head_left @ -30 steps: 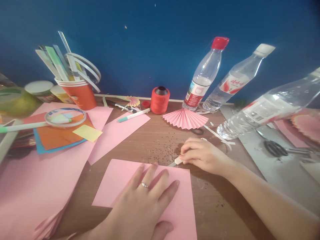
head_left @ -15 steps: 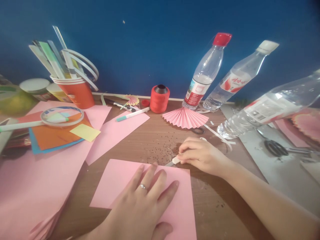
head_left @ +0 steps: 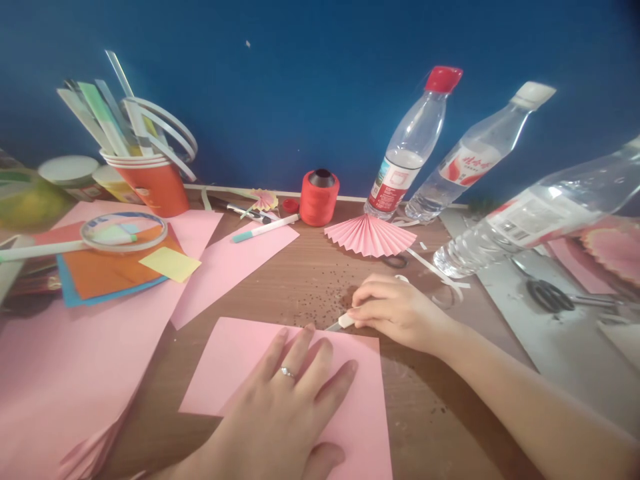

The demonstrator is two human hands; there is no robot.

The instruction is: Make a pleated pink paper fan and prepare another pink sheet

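Shifted leftward along far edge of pink sheet (head_left: 235,357): white-handled knife (head_left: 346,321), pinched in right hand (head_left: 393,311). I note left hand (head_left: 277,413) splayed on sheet, seven o'clock from blade (head_left: 333,327); pleated fan (head_left: 370,236), one; thread spool (head_left: 319,205), twelve.

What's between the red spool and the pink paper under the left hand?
In the head view, brown tabletop lies there, scattered with little dark specks.
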